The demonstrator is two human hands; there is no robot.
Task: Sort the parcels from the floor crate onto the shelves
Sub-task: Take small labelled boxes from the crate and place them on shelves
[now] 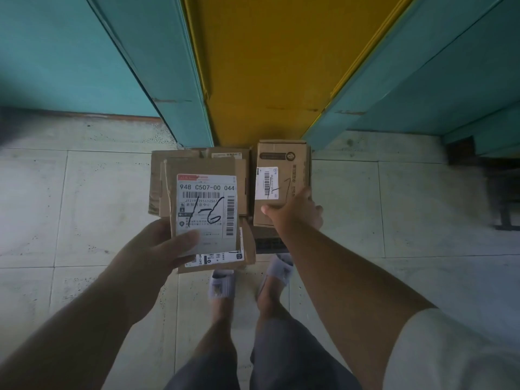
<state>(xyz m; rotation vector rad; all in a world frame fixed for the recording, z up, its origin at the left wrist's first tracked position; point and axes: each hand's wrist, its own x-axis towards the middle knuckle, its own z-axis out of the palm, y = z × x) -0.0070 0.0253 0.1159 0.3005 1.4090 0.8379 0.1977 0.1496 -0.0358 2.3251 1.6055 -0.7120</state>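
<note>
Pale stone-look floor tiles (394,209) with thin grout lines meet tall teal panels (70,52) flanking a yellow panel (270,66) at centre (paint chipped near their lower edges). A dark metal frame (503,192) stands at far right; the light is dim, bluish.

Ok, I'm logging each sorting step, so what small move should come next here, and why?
Probably the right hand should lift the upright box it grips at its lower end. The left hand already holds a parcel marked 1-6, with another labelled parcel under it, so the right-hand box is the one not yet clear of the boxes on the floor.
</note>
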